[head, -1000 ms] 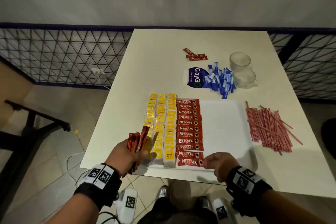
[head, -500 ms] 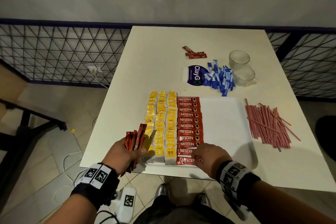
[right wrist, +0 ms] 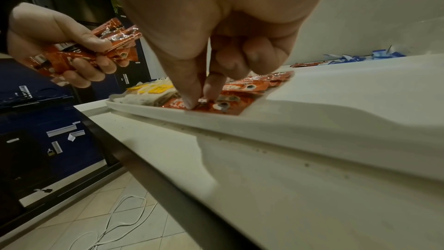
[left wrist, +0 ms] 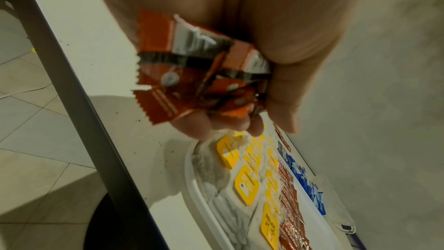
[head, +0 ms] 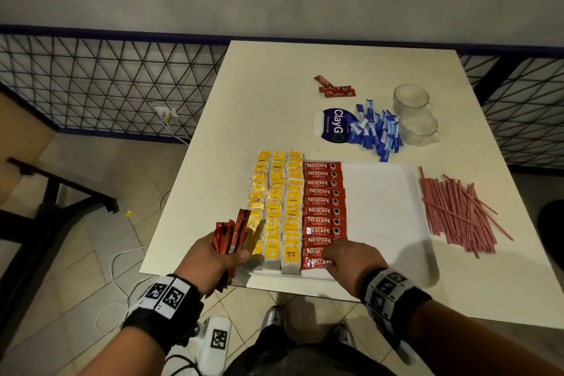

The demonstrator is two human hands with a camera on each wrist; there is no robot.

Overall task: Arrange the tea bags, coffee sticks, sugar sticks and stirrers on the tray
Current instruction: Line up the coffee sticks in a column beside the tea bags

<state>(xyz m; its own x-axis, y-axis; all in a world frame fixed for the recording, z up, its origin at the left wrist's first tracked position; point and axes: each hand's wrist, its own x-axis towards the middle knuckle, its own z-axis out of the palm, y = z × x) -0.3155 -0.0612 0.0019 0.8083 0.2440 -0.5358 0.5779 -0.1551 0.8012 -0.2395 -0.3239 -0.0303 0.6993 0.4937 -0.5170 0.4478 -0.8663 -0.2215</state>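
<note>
White table (head: 274,85) bears a tray (head: 381,207): yellow "RELAX" tea bags (head: 276,207) beside red "NESCAFE CLASSIC" coffee sticks (head: 323,201). Pink stirrers (head: 454,214), blue sugar sticks (head: 375,131) and a "ClayGO" card (head: 334,125) lie off-tray. Of the hands, the left hand (head: 210,259) grips a bundle (head: 230,233); the right hand (head: 351,256) pinches the nearest stick (head: 314,262).

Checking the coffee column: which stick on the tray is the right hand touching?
The front coffee stick, nearest the tray's front rim; the right hand's thumb and forefinger meet on it.

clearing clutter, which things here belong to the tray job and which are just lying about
Job: white plastic tray, yellow-tagged tea bags, red foil coffee sticks, coffee-stick bundle in left hand, blue sugar sticks, thin red stirrers.
Lying about: clear glass mugs, blue ClayGo card.
</note>
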